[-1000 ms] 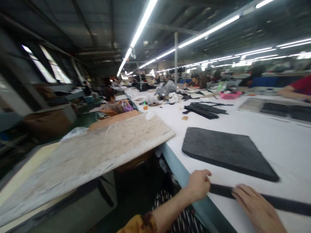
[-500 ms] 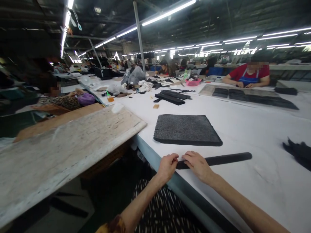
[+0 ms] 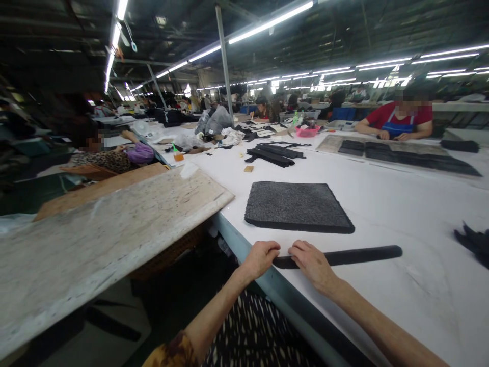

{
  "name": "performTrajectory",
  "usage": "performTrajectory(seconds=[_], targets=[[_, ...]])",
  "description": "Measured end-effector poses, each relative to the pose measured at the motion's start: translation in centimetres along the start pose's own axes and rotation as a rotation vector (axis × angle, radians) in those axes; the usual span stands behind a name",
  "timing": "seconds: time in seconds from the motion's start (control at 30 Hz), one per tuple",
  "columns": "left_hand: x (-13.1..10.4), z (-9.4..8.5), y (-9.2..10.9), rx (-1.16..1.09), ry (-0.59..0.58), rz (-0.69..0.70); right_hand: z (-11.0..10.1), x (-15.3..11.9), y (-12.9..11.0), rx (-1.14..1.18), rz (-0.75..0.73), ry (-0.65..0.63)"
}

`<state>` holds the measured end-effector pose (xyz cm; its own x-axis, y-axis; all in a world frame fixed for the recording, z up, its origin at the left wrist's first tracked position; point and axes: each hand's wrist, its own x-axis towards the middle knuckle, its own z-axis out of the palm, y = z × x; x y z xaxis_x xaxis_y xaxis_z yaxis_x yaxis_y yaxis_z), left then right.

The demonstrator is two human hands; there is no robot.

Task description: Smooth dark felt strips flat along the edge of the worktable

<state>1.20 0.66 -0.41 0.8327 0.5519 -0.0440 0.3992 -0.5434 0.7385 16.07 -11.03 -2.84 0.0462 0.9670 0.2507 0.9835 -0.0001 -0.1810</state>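
A long, narrow black strip [image 3: 364, 255] with a rounded far end lies flat on the white table, near its front edge. At the strip's left end, my left hand [image 3: 261, 259] is closed with thumb and fingertips pinched together on it. Just to the right, my right hand [image 3: 312, 262] rests across the strip, its fingers bent and closed on it; the thumb is mostly hidden. Beyond both hands sits a neat, dark grey stack of fabric-like pieces [image 3: 298, 205] with a black front edge.
A worn, pale board [image 3: 114, 229] juts in from the left. Farther back are black strips [image 3: 273, 154], a small tan block [image 3: 248, 168], an orange bottle [image 3: 178, 156] and a pink basket [image 3: 307, 132]. Black scraps [image 3: 476, 242] lie at right. Co-workers sit across the table and at left.
My hands stay at the strip's left end with only slight finger movement. The whole view has shifted a little; the co-worker at left has raised an arm.
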Motion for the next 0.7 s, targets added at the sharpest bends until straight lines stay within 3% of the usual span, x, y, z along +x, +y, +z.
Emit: performTrajectory(seconds=[0.2, 0.47, 0.7], targets=[[-0.2, 1.2, 1.2, 0.366, -0.032, -0.056, 0.0, -0.1, 0.0, 0.01, 0.01, 0.046], [-0.9, 1.7, 1.3, 0.345, 0.027, -0.057, -0.1, -0.6, 0.8, 0.103, -0.045, 0.042], [-1.3, 2.3, 0.2, 0.328, 0.084, 0.099, -1.3, -0.1, 0.1, 0.014, -0.02, -0.024]])
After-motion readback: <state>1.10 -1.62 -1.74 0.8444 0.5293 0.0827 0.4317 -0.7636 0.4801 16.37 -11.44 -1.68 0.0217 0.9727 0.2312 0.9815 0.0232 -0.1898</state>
